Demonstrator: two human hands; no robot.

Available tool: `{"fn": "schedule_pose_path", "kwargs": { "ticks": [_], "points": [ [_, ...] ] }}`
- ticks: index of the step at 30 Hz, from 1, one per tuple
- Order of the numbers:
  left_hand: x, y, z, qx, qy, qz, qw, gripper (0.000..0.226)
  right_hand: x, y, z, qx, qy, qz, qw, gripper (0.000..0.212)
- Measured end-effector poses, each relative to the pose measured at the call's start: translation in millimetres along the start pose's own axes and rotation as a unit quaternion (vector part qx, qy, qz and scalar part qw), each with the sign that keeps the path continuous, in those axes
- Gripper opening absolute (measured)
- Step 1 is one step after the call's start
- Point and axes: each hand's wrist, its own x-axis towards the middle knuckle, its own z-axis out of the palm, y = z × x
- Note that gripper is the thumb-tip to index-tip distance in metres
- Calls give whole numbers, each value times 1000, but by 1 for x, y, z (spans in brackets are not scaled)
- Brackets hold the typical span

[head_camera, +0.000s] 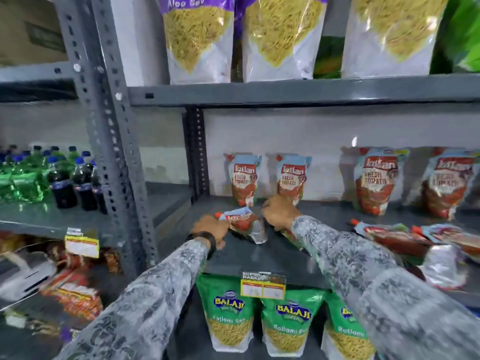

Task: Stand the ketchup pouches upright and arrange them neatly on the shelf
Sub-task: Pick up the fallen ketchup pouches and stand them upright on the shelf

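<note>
**Both hands on a lying ketchup pouch, middle shelf**

Two arms in grey patterned sleeves reach forward over the shelf (272, 258). The left hand (211, 228), with a dark band at the wrist, grips the spout end of a ketchup pouch (245, 224) that lies tilted on the shelf, red cap to the left and silver base toward the front. The right hand (280, 213) is curled knuckles-up, closed on the pouch's right side. The hands are close together, with only the pouch between them.

Against the back wall stand four upright pouches with a brand word I cannot read surely and "FRESH TOMATO" beneath it: two just behind the hands (245, 179) (292, 178), and two larger-looking ones well to the right (376, 180) (449, 181). Between the two pairs is a wide bare stretch of wall and shelf. At the right, two more pouches (397, 237) (457, 236) lie flat, red caps leftward, partly under the right sleeve.

A price tag (263, 285) hangs on the shelf's front edge; its print is too blurred to read. Below it stand green "BALAJI Ratlami Sev" bags (230, 313). Above, clear bags marked "Aloo Sev" (198, 37). The shelf in front of the hands is bare to its edge.
</note>
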Motion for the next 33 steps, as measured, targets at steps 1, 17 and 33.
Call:
{"fn": "schedule_pose_path", "kwargs": {
  "ticks": [1, 17, 33],
  "points": [
    [2, 2, -1, -86, -37, -34, 995, 24, 6, -1, 2, -1, -41, 12, 999, 37],
    [63, 16, -35, -346, -92, 23, 934, 23, 62, -13, 5, 459, -38, 75, 884, 11],
    [80, -39, 1, -369, 101, 80, 920, 19, 78, -7, 96, 468, 104, 23, 877, 29]
  ]
}}
